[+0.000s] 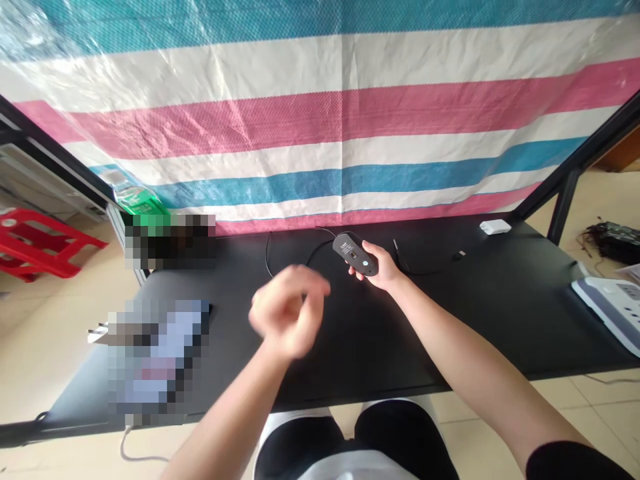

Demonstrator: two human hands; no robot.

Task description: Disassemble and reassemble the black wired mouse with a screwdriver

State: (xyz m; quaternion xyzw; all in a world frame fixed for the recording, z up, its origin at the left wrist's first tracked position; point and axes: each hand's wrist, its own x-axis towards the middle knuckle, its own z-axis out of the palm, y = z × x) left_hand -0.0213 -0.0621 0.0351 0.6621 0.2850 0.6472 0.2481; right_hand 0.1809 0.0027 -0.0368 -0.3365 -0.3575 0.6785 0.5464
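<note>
In my right hand (383, 263) is a black computer mouse (353, 252), held above the black table with its underside turned up. The underside shows white print, a sensor opening and a small pale round spot. My left hand (287, 310) hovers nearer to me, left of the mouse and apart from it. Its fingers are curled in toward the thumb, slightly smeared by motion, and whatever they may hold is hidden. Thin black cable (313, 252) lies on the table behind my hands, close to the front end of the mouse.
A white charger block (495, 227) and a tiny dark piece with a metallic end (459, 255) lie on the right. A power strip (613, 307) is at the right edge. Left are a green-labelled bottle (143, 203) and a blurred-out phone-like slab (170, 347). Striped sheeting (300, 127) hangs behind.
</note>
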